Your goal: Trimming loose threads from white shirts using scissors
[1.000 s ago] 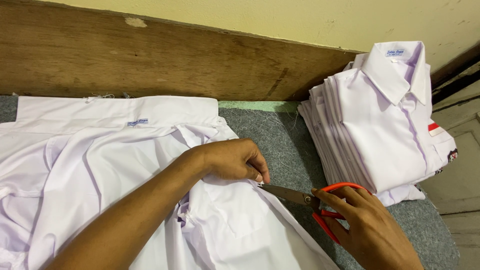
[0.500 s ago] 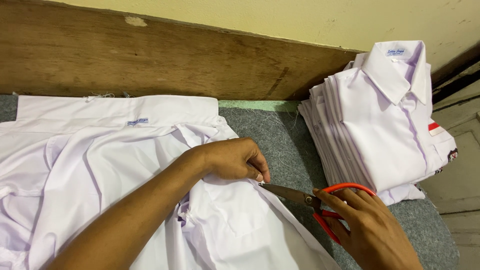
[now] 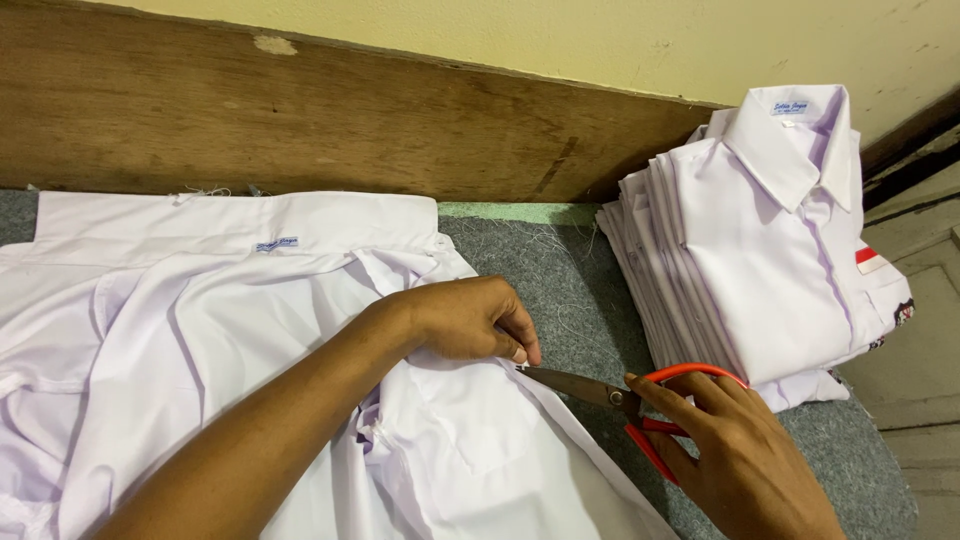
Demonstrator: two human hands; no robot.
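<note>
one white shirt [image 3: 200, 330] (crumpled) pinched under the left hand [image 3: 468, 320]; right hand [image 3: 745, 465] grips one pair of red-handled scissors [image 3: 640, 400], beside one shirt stack [image 3: 760, 240].

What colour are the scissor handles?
Red-orange handles on the scissors, held in the right hand; head view.
</note>
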